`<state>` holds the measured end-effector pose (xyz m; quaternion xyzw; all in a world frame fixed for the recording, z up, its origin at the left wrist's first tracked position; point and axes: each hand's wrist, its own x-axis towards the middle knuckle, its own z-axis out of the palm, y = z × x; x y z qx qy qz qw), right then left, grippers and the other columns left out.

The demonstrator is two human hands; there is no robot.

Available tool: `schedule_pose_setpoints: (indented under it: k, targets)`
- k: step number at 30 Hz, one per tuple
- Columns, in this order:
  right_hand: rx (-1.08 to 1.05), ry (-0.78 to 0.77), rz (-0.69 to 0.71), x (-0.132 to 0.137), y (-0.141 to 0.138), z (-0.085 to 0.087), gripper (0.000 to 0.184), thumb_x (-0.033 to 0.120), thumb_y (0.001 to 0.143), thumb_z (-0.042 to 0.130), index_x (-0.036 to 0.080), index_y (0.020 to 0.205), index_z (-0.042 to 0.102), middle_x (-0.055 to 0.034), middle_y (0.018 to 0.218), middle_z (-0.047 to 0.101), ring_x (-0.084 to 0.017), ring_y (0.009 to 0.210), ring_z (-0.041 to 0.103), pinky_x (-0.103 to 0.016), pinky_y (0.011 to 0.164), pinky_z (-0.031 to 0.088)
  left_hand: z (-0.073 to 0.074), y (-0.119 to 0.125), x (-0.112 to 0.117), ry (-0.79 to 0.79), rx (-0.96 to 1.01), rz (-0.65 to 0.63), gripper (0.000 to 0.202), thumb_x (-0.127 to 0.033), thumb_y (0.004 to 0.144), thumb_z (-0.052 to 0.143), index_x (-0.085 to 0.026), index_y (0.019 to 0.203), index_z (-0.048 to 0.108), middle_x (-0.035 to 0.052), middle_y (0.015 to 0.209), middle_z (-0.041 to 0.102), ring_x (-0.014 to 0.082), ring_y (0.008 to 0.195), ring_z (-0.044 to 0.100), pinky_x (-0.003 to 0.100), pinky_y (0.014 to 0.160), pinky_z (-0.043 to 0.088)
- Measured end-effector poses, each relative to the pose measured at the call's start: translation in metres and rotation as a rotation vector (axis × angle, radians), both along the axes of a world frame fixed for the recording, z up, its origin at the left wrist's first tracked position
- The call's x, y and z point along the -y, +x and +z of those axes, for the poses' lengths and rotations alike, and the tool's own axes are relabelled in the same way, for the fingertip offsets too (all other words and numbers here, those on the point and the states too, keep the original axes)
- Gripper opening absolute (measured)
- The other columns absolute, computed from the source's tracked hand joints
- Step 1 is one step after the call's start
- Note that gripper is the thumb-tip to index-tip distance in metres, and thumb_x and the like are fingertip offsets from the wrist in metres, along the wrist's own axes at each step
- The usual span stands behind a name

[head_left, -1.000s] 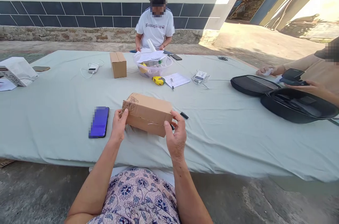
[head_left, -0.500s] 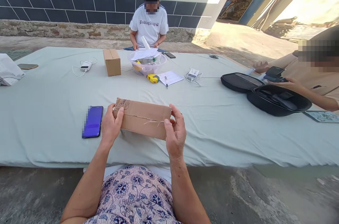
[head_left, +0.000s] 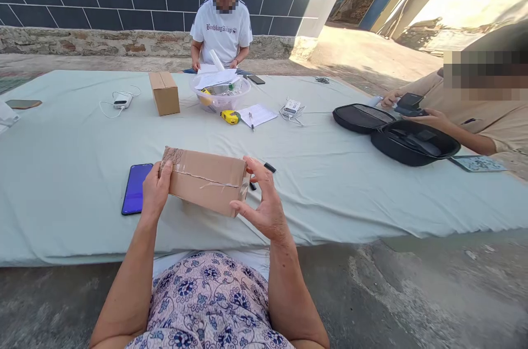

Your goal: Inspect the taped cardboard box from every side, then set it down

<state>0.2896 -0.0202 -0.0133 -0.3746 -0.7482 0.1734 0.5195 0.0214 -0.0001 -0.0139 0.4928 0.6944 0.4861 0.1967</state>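
Note:
A brown cardboard box [head_left: 206, 178] with a taped seam is held just above the pale green cloth-covered table [head_left: 82, 173] in front of me. My left hand [head_left: 154, 192] grips its left end, thumb over the top. My right hand [head_left: 262, 203] cups the right end, fingers curled round the corner and thumb under the box's near edge. A blue-screened phone [head_left: 135, 188] lies flat to the left of my left hand. A small black object [head_left: 269, 167] lies just beyond my right hand.
Farther back on the table are a second cardboard box [head_left: 165, 93], a clear bowl of papers [head_left: 220, 96], a yellow tape measure [head_left: 230, 116], a sheet with a pen [head_left: 258, 115] and white devices with cables. A person sits opposite; another at right handles an open black case [head_left: 408, 140].
The box has been tilted and turned in my hands. My right hand slid from gripping the top of the right end to cupping its corner. The view shifted right and down.

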Motion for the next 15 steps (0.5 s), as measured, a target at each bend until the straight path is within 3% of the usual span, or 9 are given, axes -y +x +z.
schedule_pose_setpoints:
  k: [2, 5, 9, 12, 15]
  targets:
    - [-0.025, -0.011, -0.023, 0.002, 0.000, 0.004, 0.072, 0.050, 0.087, 0.077, 0.032, 0.151, 0.050, -0.0117, 0.147, 0.061, -0.031, 0.123, 0.061, -0.047, 0.094, 0.057, -0.002, -0.003, -0.001, 0.011, 0.010, -0.024, 0.043, -0.059, 0.095, 0.048, -0.023, 0.071, 0.048, -0.0024, 0.070, 0.050, 0.0170, 0.070, 0.044, 0.028, 0.065, 0.033]
    - [-0.178, -0.056, -0.060, 0.003, -0.005, 0.004, 0.049, 0.046, 0.090, 0.074, 0.029, 0.135, 0.063, -0.0089, 0.123, 0.071, -0.023, 0.097, 0.065, -0.040, 0.083, 0.058, -0.005, -0.006, -0.002, 0.012, 0.030, -0.075, 0.041, -0.060, 0.093, 0.050, -0.023, 0.078, 0.057, -0.0014, 0.077, 0.058, 0.0177, 0.075, 0.050, 0.028, 0.068, 0.035]
    - [-0.401, -0.125, -0.062, 0.000, -0.013, 0.001, 0.020, 0.039, 0.093, 0.070, 0.026, 0.109, 0.071, -0.0030, 0.097, 0.072, -0.016, 0.074, 0.063, -0.033, 0.072, 0.057, -0.008, -0.010, -0.002, 0.009, 0.048, -0.098, 0.040, -0.060, 0.092, 0.052, -0.022, 0.086, 0.064, -0.0003, 0.082, 0.063, 0.0183, 0.079, 0.053, 0.028, 0.070, 0.036]
    - [-0.426, -0.138, -0.079, 0.000, -0.016, 0.000, 0.017, 0.038, 0.097, 0.065, 0.025, 0.107, 0.072, -0.0052, 0.101, 0.075, -0.018, 0.081, 0.068, -0.034, 0.074, 0.059, -0.011, -0.011, -0.004, 0.036, 0.069, -0.102, 0.041, -0.060, 0.093, 0.053, -0.022, 0.081, 0.062, -0.0017, 0.076, 0.057, 0.0169, 0.075, 0.048, 0.027, 0.067, 0.035]
    - [-0.338, -0.060, -0.068, 0.002, -0.017, 0.000, 0.026, 0.036, 0.099, 0.061, 0.027, 0.122, 0.069, -0.0098, 0.127, 0.074, -0.022, 0.102, 0.072, -0.038, 0.082, 0.061, -0.017, -0.011, -0.007, 0.076, 0.135, -0.030, 0.045, -0.062, 0.093, 0.051, -0.022, 0.076, 0.057, -0.0026, 0.073, 0.052, 0.0159, 0.072, 0.044, 0.027, 0.065, 0.034]
